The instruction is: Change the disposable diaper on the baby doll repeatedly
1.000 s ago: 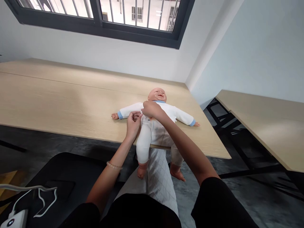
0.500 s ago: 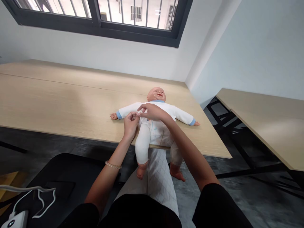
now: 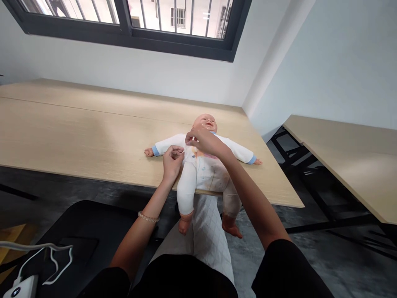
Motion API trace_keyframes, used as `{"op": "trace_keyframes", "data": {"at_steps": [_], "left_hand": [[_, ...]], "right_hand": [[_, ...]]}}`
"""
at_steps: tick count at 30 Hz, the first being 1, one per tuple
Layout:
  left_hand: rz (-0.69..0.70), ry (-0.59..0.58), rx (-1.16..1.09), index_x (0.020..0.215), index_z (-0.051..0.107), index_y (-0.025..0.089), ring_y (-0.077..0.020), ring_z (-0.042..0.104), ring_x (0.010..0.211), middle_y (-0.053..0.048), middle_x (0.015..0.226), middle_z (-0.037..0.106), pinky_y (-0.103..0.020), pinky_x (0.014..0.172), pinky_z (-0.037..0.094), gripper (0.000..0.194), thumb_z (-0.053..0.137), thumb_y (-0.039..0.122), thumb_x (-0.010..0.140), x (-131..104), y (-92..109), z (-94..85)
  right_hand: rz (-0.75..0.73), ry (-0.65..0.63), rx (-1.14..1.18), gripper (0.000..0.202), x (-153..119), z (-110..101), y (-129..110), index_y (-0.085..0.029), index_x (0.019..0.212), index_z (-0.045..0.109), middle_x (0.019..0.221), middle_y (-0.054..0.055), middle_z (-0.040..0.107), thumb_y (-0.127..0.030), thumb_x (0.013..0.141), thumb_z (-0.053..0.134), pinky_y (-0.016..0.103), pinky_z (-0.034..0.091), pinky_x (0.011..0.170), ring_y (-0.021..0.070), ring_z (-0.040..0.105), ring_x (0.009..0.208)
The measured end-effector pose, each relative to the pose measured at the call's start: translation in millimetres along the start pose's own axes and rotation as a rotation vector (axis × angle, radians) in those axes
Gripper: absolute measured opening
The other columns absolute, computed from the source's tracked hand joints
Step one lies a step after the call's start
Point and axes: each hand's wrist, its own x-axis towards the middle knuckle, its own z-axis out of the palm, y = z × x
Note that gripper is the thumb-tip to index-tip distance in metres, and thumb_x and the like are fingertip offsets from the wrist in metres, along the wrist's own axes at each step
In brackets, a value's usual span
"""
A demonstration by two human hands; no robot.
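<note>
A baby doll [image 3: 205, 122] lies on its back at the table's front edge, its arms spread and its lower legs hanging over the edge. It wears white trousers [image 3: 187, 182] and a white shirt [image 3: 169, 143] with blue cuffs and a printed front. At the shirt's side, beside the doll's waist, my left hand [image 3: 172, 162] pinches the edge of the cloth with bent fingers. My right hand [image 3: 201, 140] reaches across the doll's chest, thumb and fingertips closed on the shirt there. It hides part of the chest and collar.
The wooden table [image 3: 93, 132] runs left along the wall under a barred window [image 3: 176, 18]. A second table [image 3: 350, 149] stands at the right. A black chair [image 3: 77, 236] is at the lower left, with a white device [image 3: 25, 287] and its cable [image 3: 56, 248] nearby.
My right hand has moved up the doll's chest, away from my left hand; the two were together at the shirt's side. My left hand has barely shifted. More of the printed front shows.
</note>
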Motion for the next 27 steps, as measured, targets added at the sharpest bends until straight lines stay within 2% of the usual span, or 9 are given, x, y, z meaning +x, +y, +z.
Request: {"op": "trace_keyframes", "data": {"at_steps": [4,8,10,13,17,21,27], "left_hand": [[-0.032,-0.065,-0.018,0.081,0.066,0.018,-0.0140,0.059,0.078,-0.002,0.084,0.066,-0.024,0.075,0.045,0.008,0.067,0.018,0.073,-4,2,0.8],[-0.129,-0.101,-0.073,0.097,0.067,0.020,-0.0166,0.061,0.088,-0.004,0.098,0.067,-0.025,0.077,0.046,0.019,0.067,0.033,0.082,-14,8,2.4],[-0.134,-0.135,-0.047,0.104,0.065,0.021,-0.0186,0.061,0.096,-0.005,0.105,0.066,-0.026,0.079,0.047,0.033,0.076,0.037,0.077,-19,10,3.4],[-0.097,-0.186,-0.004,0.107,0.063,0.021,-0.0207,0.061,0.106,-0.006,0.113,0.064,-0.028,0.089,0.048,0.045,0.084,0.029,0.068,-20,9,4.5],[-0.037,-0.251,-0.022,0.105,0.067,0.021,-0.0217,0.061,0.111,-0.007,0.116,0.065,-0.032,0.099,0.046,0.035,0.080,0.025,0.073,-16,2,3.9],[0.020,-0.297,0.000,0.107,0.073,0.023,-0.0229,0.060,0.116,-0.007,0.114,0.067,-0.035,0.106,0.043,0.030,0.076,0.023,0.077,-14,0,2.9],[0.036,-0.302,0.095,0.102,0.079,0.026,-0.0227,0.056,0.121,-0.006,0.113,0.062,-0.037,0.113,0.038,0.024,0.074,0.020,0.080,-14,4,1.5]], "right_hand": [[0.020,0.029,-0.087,0.018,-6,3,6,-0.015,0.104,0.067,0.104,0.006,0.065,-0.015,0.100,0.049,0.023,0.032,0.072,0.0150,0.056,0.087],[0.038,0.048,-0.108,0.022,-12,11,10,-0.017,0.114,0.059,0.109,0.006,0.064,-0.016,0.101,0.042,0.024,0.033,0.073,0.0159,0.057,0.089],[0.031,0.062,-0.099,0.022,-15,14,13,-0.018,0.114,0.057,0.110,0.006,0.064,-0.017,0.102,0.039,0.024,0.034,0.074,0.0160,0.058,0.088],[0.013,0.100,-0.049,0.022,-22,17,18,-0.018,0.111,0.056,0.111,0.006,0.063,-0.019,0.102,0.036,0.026,0.037,0.078,0.0161,0.059,0.087],[0.018,0.122,0.101,0.021,-35,17,26,-0.017,0.106,0.057,0.105,0.006,0.063,-0.019,0.100,0.037,0.027,0.043,0.084,0.0171,0.059,0.093],[0.007,0.152,0.252,0.023,-47,15,30,-0.016,0.107,0.061,0.110,0.008,0.064,-0.017,0.098,0.040,0.027,0.045,0.090,0.0180,0.059,0.101],[0.032,0.196,0.204,0.021,-56,18,33,-0.018,0.096,0.066,0.108,0.010,0.062,-0.014,0.091,0.046,0.030,0.047,0.091,0.0202,0.058,0.102]]}}
